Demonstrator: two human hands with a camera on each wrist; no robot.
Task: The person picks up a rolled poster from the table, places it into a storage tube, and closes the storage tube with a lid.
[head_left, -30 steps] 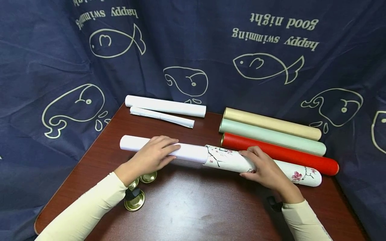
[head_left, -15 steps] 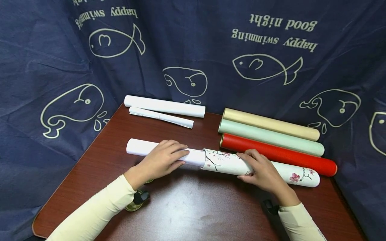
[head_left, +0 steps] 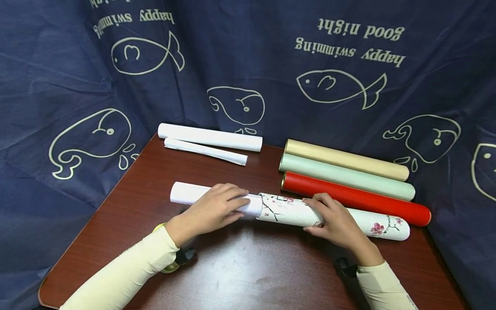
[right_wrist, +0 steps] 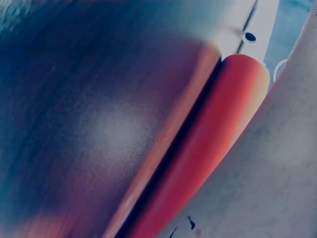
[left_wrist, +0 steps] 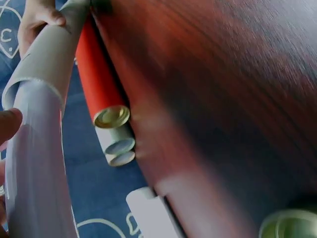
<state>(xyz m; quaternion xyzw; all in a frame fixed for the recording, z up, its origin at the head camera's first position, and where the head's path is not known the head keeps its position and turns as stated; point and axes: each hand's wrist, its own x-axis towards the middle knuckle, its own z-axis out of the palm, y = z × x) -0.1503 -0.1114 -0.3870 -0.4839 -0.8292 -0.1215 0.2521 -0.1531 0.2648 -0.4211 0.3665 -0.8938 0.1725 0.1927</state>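
My left hand (head_left: pixel 218 206) grips a rolled sheet of white paper (head_left: pixel 187 193) from above, near the mouth of a tube. The right end of this roll is inside the cardboard tube (head_left: pixel 284 210), which is white with a pink blossom print. Around the tube's middle, my right hand (head_left: pixel 336 221) holds it. In the left wrist view the roll (left_wrist: pixel 37 163) enters the wider tube mouth, with a thumb (left_wrist: pixel 9 124) at its side. The right wrist view shows the tube (right_wrist: pixel 267 163) close up, without the right hand's fingers.
Behind the held tube lie a red tube (head_left: pixel 356 198), a pale green tube (head_left: pixel 348 176) and a beige tube (head_left: pixel 346 159). Two white paper rolls, one thick (head_left: pixel 209 137) and one thin (head_left: pixel 205 151), lie at the back left. A gold lid (head_left: pixel 170 268) is partly hidden by my left sleeve.
My left hand has moved right with the white paper roll, and less of the roll sticks out of the tube. My right hand keeps its hold with little movement.
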